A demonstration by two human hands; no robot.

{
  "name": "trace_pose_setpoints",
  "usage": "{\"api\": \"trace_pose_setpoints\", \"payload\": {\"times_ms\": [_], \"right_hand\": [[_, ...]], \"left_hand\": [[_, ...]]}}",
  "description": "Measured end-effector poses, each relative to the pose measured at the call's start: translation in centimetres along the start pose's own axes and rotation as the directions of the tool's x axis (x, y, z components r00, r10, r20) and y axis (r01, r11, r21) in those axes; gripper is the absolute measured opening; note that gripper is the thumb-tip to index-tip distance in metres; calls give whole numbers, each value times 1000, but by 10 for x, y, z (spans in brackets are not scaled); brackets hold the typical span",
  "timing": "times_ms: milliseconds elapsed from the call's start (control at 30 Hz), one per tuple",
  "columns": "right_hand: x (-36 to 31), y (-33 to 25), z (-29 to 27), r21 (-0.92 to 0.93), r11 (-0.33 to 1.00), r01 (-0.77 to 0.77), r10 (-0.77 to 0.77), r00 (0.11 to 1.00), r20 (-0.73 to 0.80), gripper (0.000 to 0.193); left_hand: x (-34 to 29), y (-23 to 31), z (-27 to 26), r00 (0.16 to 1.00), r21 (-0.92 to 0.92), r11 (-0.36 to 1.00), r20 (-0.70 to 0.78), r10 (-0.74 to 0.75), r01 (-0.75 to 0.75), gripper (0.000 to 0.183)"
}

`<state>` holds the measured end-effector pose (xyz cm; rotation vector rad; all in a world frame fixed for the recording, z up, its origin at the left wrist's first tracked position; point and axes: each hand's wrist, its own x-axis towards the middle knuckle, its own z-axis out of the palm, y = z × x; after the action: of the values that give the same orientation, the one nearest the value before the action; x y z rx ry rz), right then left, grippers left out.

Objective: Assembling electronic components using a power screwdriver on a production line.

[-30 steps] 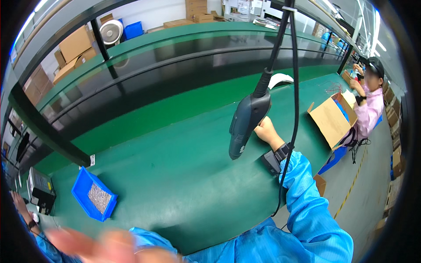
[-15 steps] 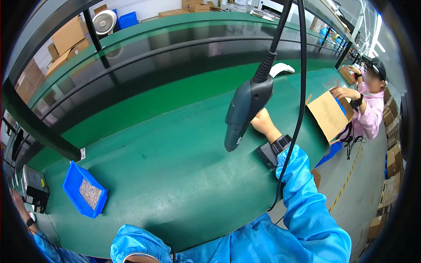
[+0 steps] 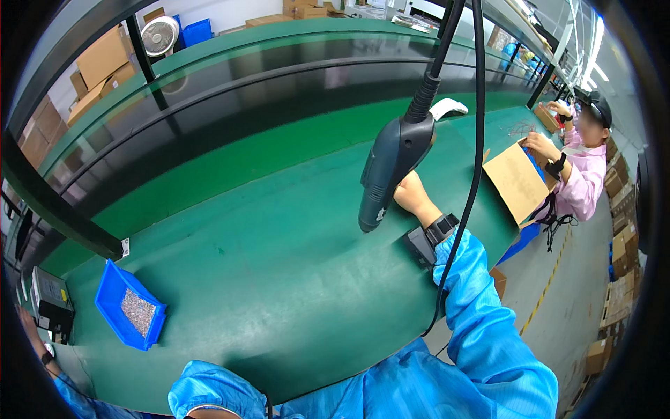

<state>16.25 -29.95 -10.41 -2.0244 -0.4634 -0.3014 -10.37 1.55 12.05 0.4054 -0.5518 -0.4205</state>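
My right hand [image 3: 414,195] reaches out over the green bench top [image 3: 279,258], with a black wristband and box on its wrist. Its visible part looks curled, but most of the fingers are behind a hanging dark grey power tool, apparently an electric screwdriver [image 3: 396,157]. The tool hangs closer to me, so whether the hand touches it or holds anything is hidden. My left sleeve [image 3: 216,387], blue with a gathered cuff, shows at the lower edge; the hand itself is out of view. A blue bin [image 3: 112,286] of small metallic pieces [image 3: 138,312] stands at the left.
A black cable [image 3: 479,140] loops down past my right arm. Across the bench's right end, a co-worker in pink [image 3: 585,181] handles an open cardboard box [image 3: 516,185]. Another person's hand [image 3: 31,332] is at the far left beside a black device [image 3: 52,300]. A white curved part [image 3: 448,108] lies behind.
The view has shifted slightly, so most things appear a little further left. My right hand stays beside the hanging tool. The co-worker's near hand has moved slightly over the box.
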Motion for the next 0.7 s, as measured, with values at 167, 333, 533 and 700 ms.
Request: {"api": "trace_pose_setpoints", "payload": {"times_ms": [167,333,533,700], "right_hand": [[-1,6,-2,-13,1000,6,-6,1000,0,13],[0,1,4,-9,1000,1,-1,999,-33,13],[-2,10,-1,20,1000,-23,23,1000,-8,13],[0,6,3,73,995,-70,69,998,14,13]], "left_hand": [[5,0,-13,1000,17,1000,-19,22,-21,51],[8,1,-13,999,42,998,-26,44,-43,50],[12,2,-17,994,85,993,-54,90,-85,49],[16,4,-18,991,113,987,-63,122,-115,48]]}}
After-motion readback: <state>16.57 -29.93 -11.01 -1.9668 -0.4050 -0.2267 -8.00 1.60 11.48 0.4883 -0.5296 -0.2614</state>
